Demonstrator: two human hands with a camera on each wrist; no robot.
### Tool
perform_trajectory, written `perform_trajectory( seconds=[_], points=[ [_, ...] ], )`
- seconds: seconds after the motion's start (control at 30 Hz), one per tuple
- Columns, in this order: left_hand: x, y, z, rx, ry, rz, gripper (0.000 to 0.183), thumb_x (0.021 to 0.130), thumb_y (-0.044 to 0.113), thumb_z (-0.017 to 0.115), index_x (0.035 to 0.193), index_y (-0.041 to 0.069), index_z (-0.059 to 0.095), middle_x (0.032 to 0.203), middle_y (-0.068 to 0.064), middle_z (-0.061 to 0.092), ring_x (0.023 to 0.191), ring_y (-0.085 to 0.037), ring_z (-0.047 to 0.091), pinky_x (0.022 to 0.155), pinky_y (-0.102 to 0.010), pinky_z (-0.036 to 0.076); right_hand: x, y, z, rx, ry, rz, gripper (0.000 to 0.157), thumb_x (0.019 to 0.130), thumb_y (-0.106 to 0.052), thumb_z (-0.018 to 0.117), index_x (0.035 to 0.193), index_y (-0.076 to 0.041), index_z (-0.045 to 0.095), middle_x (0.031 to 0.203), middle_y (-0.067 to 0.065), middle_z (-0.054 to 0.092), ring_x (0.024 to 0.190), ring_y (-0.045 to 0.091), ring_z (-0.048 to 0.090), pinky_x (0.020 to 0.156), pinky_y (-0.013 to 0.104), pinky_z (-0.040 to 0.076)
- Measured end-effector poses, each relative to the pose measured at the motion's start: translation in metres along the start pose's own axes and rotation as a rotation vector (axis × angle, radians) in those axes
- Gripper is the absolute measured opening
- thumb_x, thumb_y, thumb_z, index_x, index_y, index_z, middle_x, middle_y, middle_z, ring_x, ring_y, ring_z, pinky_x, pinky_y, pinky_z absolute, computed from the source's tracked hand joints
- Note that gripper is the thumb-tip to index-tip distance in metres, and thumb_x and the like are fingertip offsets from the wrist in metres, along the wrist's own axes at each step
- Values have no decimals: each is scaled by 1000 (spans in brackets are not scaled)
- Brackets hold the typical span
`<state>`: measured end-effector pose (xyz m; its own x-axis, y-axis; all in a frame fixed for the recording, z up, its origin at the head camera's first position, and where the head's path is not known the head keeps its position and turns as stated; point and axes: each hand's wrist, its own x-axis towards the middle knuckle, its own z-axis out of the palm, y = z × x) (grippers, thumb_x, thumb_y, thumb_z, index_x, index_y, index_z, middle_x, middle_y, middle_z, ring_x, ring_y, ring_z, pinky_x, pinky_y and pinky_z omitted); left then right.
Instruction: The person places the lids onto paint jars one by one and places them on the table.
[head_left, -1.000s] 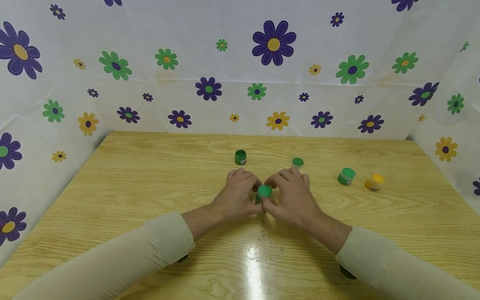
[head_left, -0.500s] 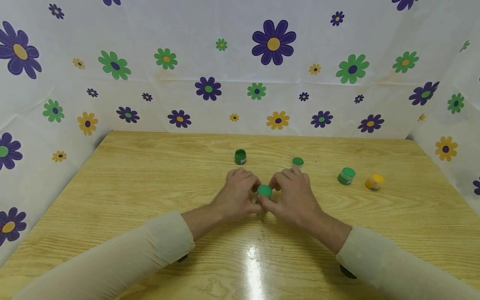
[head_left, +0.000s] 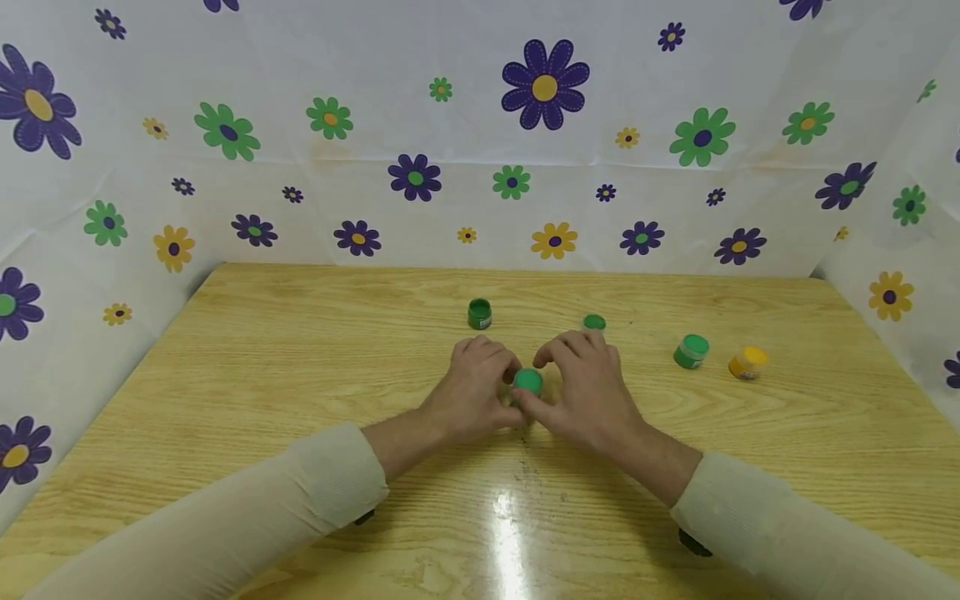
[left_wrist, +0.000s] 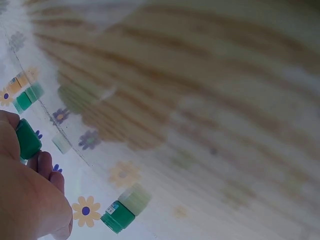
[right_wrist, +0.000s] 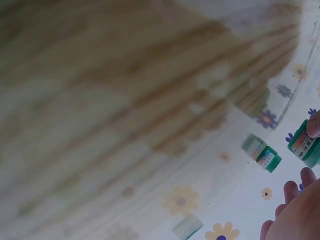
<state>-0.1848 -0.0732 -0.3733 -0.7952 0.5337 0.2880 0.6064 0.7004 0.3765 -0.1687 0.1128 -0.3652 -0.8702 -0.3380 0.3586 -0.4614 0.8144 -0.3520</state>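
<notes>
A small green paint jar (head_left: pixel 528 382) with a lighter green top stands at the middle of the table. My left hand (head_left: pixel 474 387) grips it from the left, fingers at the far side and thumb at the near side. In the left wrist view, the jar's green side (left_wrist: pixel 28 140) shows between hand and fingers. My right hand (head_left: pixel 585 385) is at the jar's right, thumb against its near edge, with its other fingers spread away. A printed label shows on the jar (right_wrist: pixel 302 146) in the right wrist view.
Behind the hands stands a dark green jar (head_left: pixel 479 314). A round green lid (head_left: pixel 594 322) lies beyond the right hand. Farther right are another green jar (head_left: pixel 692 352) and a yellow jar (head_left: pixel 748 363). A flowered cloth (head_left: pixel 450 125) rises behind the wooden table (head_left: pixel 300 333).
The right index finger has come off the jar and moved away to the right, while the right thumb stays at the near edge. The left hand has kept its grip.
</notes>
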Motion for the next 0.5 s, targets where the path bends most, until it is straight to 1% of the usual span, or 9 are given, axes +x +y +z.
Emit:
perform_trajectory(
  seconds=[0.1,0.2,0.27,0.5],
  points=[
    [-1,0,1,-9,8,1,34,79,34,82,95,8,66,92,0,64,95,-19,52,105,-47,37,0,1,1,29,5,-24,28,82,-37,70,100,-15,67,111,5,62,112,27,47,87,47,37],
    [-1,0,1,-14,17,5,34,81,36,81,94,8,66,92,0,64,94,-20,52,104,-48,36,-1,2,1,52,4,-44,28,79,-32,68,102,-17,69,110,4,62,111,27,47,87,47,36],
    [-1,-1,2,-11,23,9,34,81,36,80,94,8,66,92,-1,64,94,-20,52,104,-48,36,-2,2,2,60,3,-53,29,77,-30,67,103,-18,69,109,4,62,110,26,47,87,47,36],
    [-3,-1,4,-4,50,50,34,79,33,83,95,8,66,92,0,65,92,-19,52,100,-46,38,-3,3,3,44,10,-76,26,79,-30,69,99,-13,69,103,3,63,102,23,47,87,46,36]
  ],
)
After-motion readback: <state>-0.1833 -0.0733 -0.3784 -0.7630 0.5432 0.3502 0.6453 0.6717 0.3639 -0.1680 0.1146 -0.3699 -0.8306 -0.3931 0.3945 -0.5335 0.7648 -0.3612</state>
